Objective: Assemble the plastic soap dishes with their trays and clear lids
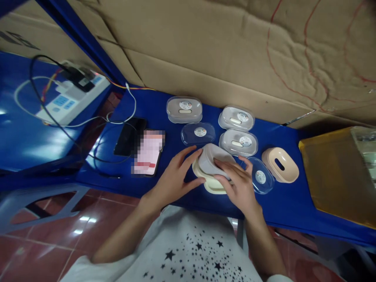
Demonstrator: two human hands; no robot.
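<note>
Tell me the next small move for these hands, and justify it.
Probably level the white box and ease it down onto the cream piece: it looks tilted over that piece, with the right hand gripping it and the left hand at its other side.

The white box (209,161) is showing smooth, matt plastic; the cream piece (216,188) beneath is looking like plastic too. The peach box (289,168) is gleaming softly, its plastic smooth. The loose lids (189,136) are shining, clear and glossy. Creased brown cardboard (188,43) is looking matt, while the floor tiles (100,235) are reflecting light.
</note>
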